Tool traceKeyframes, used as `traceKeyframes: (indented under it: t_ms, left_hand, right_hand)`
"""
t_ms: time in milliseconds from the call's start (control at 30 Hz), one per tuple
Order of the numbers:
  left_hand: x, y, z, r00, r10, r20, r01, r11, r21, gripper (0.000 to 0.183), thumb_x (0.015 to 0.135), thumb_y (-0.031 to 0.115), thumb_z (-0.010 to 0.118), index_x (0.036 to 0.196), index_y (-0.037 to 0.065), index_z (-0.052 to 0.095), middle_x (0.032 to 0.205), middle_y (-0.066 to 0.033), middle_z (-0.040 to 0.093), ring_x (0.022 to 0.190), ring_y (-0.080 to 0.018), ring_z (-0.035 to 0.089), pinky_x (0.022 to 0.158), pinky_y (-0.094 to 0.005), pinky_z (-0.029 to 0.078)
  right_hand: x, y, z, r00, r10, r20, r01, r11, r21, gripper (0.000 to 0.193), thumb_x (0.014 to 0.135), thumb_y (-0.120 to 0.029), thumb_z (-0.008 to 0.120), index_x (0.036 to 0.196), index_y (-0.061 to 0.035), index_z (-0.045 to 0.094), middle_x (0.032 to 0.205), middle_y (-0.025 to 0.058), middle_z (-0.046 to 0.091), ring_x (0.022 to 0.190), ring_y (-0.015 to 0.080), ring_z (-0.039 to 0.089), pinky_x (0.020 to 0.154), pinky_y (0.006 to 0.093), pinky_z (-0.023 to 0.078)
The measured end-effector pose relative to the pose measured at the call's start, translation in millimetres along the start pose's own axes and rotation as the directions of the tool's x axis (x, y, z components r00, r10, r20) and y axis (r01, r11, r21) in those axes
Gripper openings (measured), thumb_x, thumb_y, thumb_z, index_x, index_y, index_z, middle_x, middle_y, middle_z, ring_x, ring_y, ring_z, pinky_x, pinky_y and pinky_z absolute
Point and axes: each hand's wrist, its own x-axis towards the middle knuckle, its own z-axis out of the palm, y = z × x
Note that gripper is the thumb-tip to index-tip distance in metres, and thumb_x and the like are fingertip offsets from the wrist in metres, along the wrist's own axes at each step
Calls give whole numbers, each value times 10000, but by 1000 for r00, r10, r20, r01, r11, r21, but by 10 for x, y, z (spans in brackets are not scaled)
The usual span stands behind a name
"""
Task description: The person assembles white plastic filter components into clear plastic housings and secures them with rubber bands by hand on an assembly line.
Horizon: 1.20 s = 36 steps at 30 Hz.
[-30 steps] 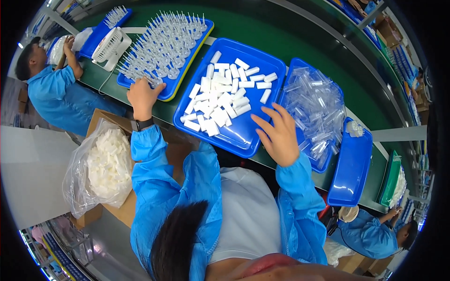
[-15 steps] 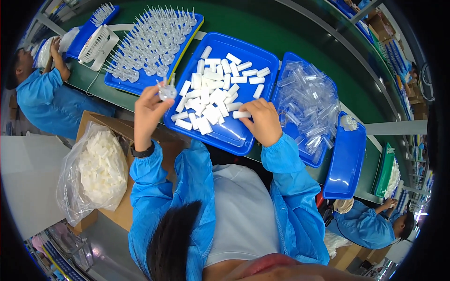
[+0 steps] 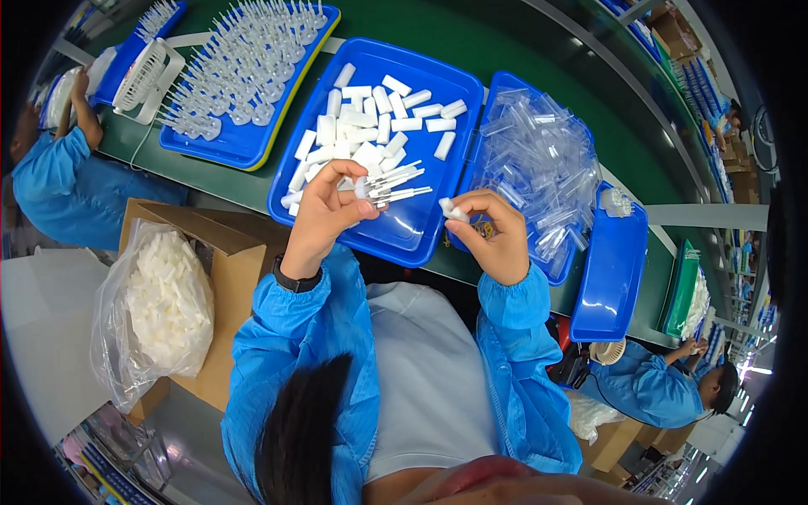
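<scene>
My left hand (image 3: 321, 212) pinches the base of a clear plastic part with several thin prongs (image 3: 399, 184), tilted so the prongs point right. Across a small gap, my right hand (image 3: 500, 235) holds white foam-like pieces (image 3: 454, 209) between thumb and fingertips; their exact number is hard to make out. Both hands are raised over the near side of a blue tray (image 3: 402, 229). Short white cylinders (image 3: 362, 118) lie loosely heaped in its far and left parts, some hidden behind my left hand.
At left, a blue tray (image 3: 220, 151) bears rows of upright pronged parts beside a white fan (image 3: 149, 77). Clear tubes (image 3: 539, 160) fill another tray on the right, next to a narrow blue tray (image 3: 608, 290). A carton with bagged white pieces (image 3: 170, 295) stands low left. Co-workers sit either side.
My left hand has moved right and down, turning the pronged part sideways. The right hand has lifted white pieces off the tray and drawn slightly right. The whole view has shifted a little.
</scene>
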Motion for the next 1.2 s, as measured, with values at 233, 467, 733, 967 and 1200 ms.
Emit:
traceKeyframes:
  t_ms: [233,467,733,967,1200]
  left_hand:
    - [-18,-197,75,993,111,-37,-110,994,14,388,805,30,710,1148,-17,535,1031,-126,616,827,-199,681,718,-285,569]
    - [-48,-254,128,996,87,3,-87,996,-29,347,793,17,716,1105,-33,572,985,-100,606,775,-190,683,709,-285,570]
    - [-72,-270,143,998,60,32,-60,998,-30,319,786,-30,705,1083,-46,589,975,-87,568,778,-188,683,712,-280,574]
    - [-73,-261,204,997,10,80,-6,999,-44,295,772,-68,700,1050,-60,600,954,-82,518,807,-198,687,723,-254,577]
    - [-89,-300,180,991,-2,137,4,1000,-19,290,769,-46,714,1039,-55,608,964,-80,524,808,-186,687,708,-246,574]
  right_hand:
    - [-44,-102,-189,957,-274,-96,241,934,-265,248,702,48,717,930,-47,687,963,113,622,844,238,611,712,307,488]
    - [-32,-65,-196,842,-540,17,434,658,-616,315,649,-62,725,952,-147,729,958,70,656,799,215,622,677,313,467]
    - [-33,-92,-198,792,-604,92,505,563,-654,318,645,-103,704,953,-176,735,967,48,663,796,194,617,657,301,447]
    - [41,-105,-149,732,-616,292,645,488,-588,323,619,-123,723,940,-159,739,984,32,654,821,195,599,656,313,450]
    - [104,-119,-34,637,-648,417,760,439,-479,294,651,-162,718,942,-132,736,977,27,652,836,187,577,675,313,451]
